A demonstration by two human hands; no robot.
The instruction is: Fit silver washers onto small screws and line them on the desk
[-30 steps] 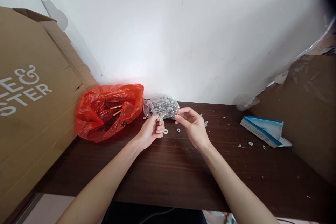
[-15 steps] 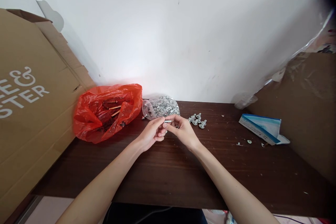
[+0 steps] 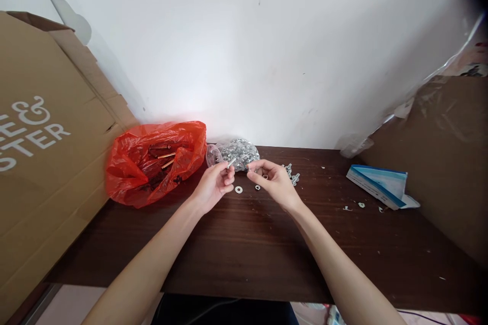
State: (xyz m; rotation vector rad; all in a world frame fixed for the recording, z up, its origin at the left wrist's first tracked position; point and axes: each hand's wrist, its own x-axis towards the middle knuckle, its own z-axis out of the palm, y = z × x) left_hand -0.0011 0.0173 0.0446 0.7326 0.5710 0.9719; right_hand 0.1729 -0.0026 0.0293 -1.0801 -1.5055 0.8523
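Observation:
My left hand [image 3: 216,183] pinches a short silver bolt [image 3: 231,162] between thumb and fingertips, its end pointing up and right. Just to the right, my right hand [image 3: 275,181] is closed at thumb and index finger on something tiny, too small to name. The two hands are apart. Below them on the table lie a flat washer [image 3: 238,190] and a small nut [image 3: 257,188]. A ring-shaped piece [image 3: 266,176] shows by the right hand's fingers. Behind the hands sits a clear plastic bag [image 3: 241,152] full of small metal hardware.
Several bolts with washers [image 3: 295,179] lie partly hidden beyond my right hand. An open red plastic bag [image 3: 125,162] holding long metal pieces stands left, beside a cardboard box [image 3: 46,172]. On the right are a blue-white packet [image 3: 381,185], white scraps [image 3: 361,205] and a clear cup [image 3: 354,146].
My hands have moved apart; the bolt went left and up with my left hand. The washer and nut on the table now show between them. My right hand covers more of the bolts on the right.

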